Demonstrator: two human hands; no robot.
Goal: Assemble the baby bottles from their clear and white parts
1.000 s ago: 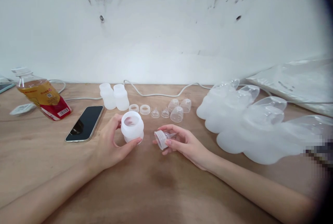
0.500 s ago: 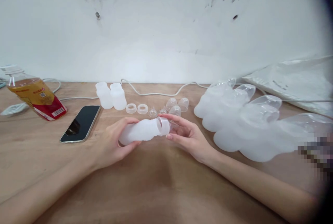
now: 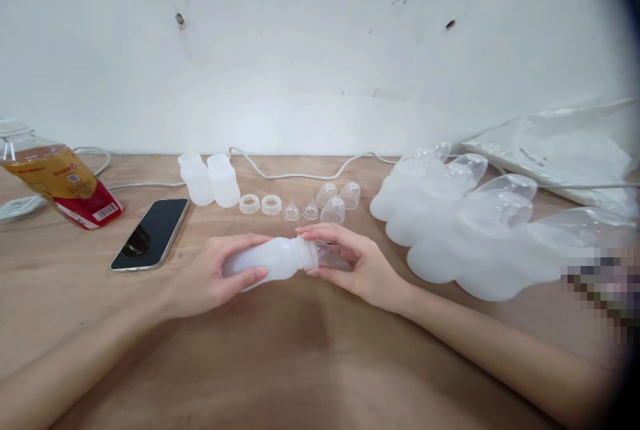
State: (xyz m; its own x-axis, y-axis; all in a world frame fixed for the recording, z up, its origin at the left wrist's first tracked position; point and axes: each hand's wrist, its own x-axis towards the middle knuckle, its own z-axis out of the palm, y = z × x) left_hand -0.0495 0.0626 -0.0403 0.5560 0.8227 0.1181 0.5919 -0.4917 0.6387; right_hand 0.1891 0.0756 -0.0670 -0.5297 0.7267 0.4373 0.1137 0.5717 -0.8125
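Note:
My left hand (image 3: 220,277) wraps round the body of a white translucent baby bottle (image 3: 270,260), which lies nearly level above the table with its mouth to the right. A white collar ring (image 3: 307,253) sits against the bottle's mouth. My right hand (image 3: 355,260) is closed round this ring, fingers above and thumb below. From the ring a clear nipple (image 3: 327,255) points into my right palm, partly hidden by the fingers. Just behind are two loose collar rings (image 3: 271,204), two clear nipples (image 3: 292,210) and several clear dome caps (image 3: 333,210).
Two open bottles (image 3: 223,181) stand at the back. Several capped bottles (image 3: 493,243) cluster at the right, before a plastic bag (image 3: 565,143). At left are a phone (image 3: 150,235) and a drink bottle (image 3: 65,180). A white cable (image 3: 300,177) runs along the wall.
The collar ring, tilted with a gap at the bottle's mouth before, now sits closer and straighter on it. Both hands and the bottle are slightly lower. The whole view has shifted a little.

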